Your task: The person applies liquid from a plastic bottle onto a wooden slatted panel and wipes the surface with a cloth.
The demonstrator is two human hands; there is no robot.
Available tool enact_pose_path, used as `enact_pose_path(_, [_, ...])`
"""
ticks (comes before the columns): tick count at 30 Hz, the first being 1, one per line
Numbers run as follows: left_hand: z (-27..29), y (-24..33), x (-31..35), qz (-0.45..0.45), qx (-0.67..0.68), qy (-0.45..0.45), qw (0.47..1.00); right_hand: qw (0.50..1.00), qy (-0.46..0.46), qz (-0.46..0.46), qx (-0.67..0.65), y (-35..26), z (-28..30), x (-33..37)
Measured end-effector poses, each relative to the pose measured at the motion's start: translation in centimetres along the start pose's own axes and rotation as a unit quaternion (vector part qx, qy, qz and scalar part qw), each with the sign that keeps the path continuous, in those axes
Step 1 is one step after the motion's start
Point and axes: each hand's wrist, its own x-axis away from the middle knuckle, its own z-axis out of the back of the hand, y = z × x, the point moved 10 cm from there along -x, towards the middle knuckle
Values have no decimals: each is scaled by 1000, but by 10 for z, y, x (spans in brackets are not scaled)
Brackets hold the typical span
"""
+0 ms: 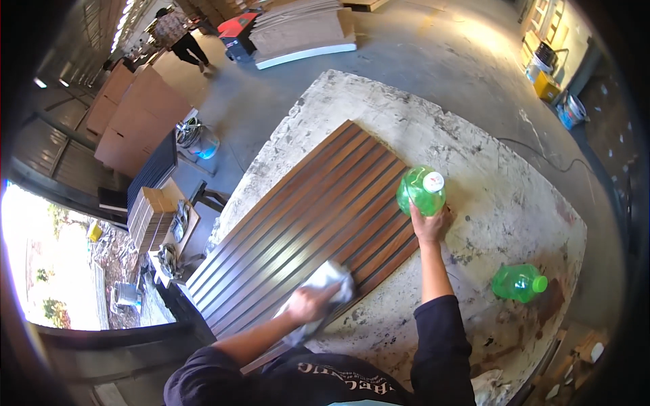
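Observation:
A slatted brown wooden panel (291,210), glossy with dark grooves, lies at a slant across a stained white worktable (487,162). My left hand (310,304) is closed on a white cloth (332,279), which touches the panel's near part and is slightly blurred. Beside the panel's right edge, my right hand (430,224) grips a clear green plastic bottle (420,189) with a white cap. Its fingers are partly hidden behind the bottle. Another green bottle (518,283), with a green cap, lies on the table to the right of my right forearm.
Stacked boards (301,30) stand beyond the table, near a red and black machine (237,34). Buckets (196,139) and brown panels (139,111) are at left. A person (177,37) is far off. A thin cable (548,162) runs along the floor at right.

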Motion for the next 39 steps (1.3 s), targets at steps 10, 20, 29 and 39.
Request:
enact_pose_path(10, [-48, -9, -59, 63, 45, 2, 997, 997, 13, 26, -70, 30, -13, 15])
enact_pose_path(20, [-9, -7, 0, -24, -5, 35, 999, 998, 23, -1, -55, 4, -8, -2])
enact_pose_path(29, [-47, -10, -72, 78, -13, -30, 996, 998, -14, -57, 10, 6, -12, 0])
enact_pose_path(39, [-38, -5, -35, -43, -34, -76, 996, 996, -2, -53, -73, 9, -5, 0])
